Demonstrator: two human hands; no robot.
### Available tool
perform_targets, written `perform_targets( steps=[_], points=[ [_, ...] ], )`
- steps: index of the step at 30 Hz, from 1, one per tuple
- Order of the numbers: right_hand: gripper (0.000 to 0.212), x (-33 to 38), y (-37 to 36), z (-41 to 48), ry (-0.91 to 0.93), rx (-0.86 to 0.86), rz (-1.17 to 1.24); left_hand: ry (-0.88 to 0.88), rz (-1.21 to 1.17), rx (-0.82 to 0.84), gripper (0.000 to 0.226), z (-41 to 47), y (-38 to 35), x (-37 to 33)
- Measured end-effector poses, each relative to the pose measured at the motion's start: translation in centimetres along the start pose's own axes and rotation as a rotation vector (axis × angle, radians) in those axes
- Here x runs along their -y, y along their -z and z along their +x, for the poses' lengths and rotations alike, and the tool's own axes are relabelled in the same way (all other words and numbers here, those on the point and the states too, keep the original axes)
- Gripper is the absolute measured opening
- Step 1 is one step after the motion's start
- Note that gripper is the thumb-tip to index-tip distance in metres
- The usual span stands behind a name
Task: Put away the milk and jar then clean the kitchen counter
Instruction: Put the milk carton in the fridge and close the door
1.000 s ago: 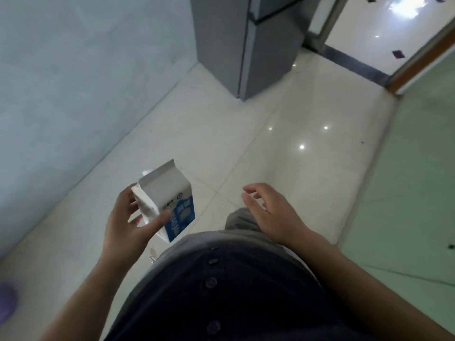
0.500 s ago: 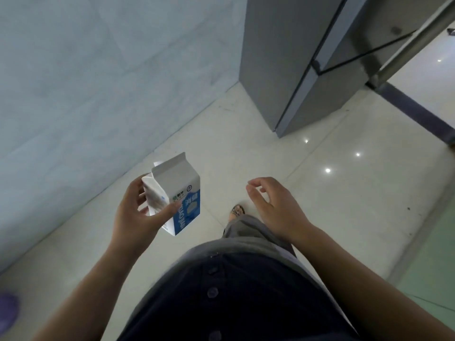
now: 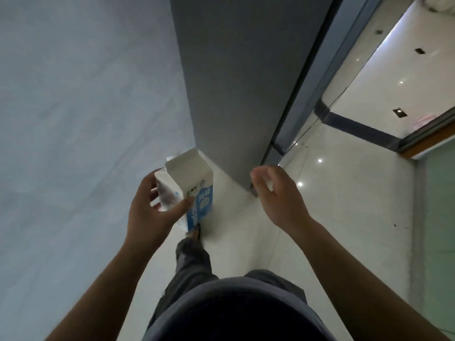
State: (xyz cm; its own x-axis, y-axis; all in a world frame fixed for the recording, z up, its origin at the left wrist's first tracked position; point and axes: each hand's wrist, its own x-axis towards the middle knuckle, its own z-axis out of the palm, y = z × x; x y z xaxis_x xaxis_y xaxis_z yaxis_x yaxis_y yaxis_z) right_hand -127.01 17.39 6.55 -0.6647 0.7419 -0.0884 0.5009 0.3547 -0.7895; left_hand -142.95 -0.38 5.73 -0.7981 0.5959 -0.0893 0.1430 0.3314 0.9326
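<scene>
My left hand (image 3: pixel 151 212) grips a white and blue milk carton (image 3: pixel 194 185), held upright at waist height with the thumb across its front. My right hand (image 3: pixel 278 195) is raised beside it, empty, with the fingers loosely curled and apart. Directly ahead stands a tall grey fridge (image 3: pixel 236 77); its side panel faces me and its door edge runs along the right. The right hand's fingertips are close to the fridge's lower corner. No jar or counter is in view.
A pale grey wall (image 3: pixel 73 107) runs along the left. The white tiled floor (image 3: pixel 344 205) stretches to the right, up to a dark threshold strip (image 3: pixel 364 129) and a doorway. A green panel (image 3: pixel 440 230) borders the far right.
I have walked closer to the fridge, which now fills the middle of the view. Both hands have risen, the carton still held in the left one.
</scene>
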Motion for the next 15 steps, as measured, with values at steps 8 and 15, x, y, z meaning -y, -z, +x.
perform_targets(
  steps=[8, 15],
  points=[
    [0.026, 6.0, 4.9, 16.7, -0.020, -0.610, -0.003, -0.297, 0.030, 0.322, 0.071, 22.3, -2.4, -8.3],
    [0.045, 7.2, 9.6, 22.2, -0.042, -1.165, -0.173, -0.456, -0.120, 0.549, 0.072, 31.3, -7.9, -16.0]
  ],
)
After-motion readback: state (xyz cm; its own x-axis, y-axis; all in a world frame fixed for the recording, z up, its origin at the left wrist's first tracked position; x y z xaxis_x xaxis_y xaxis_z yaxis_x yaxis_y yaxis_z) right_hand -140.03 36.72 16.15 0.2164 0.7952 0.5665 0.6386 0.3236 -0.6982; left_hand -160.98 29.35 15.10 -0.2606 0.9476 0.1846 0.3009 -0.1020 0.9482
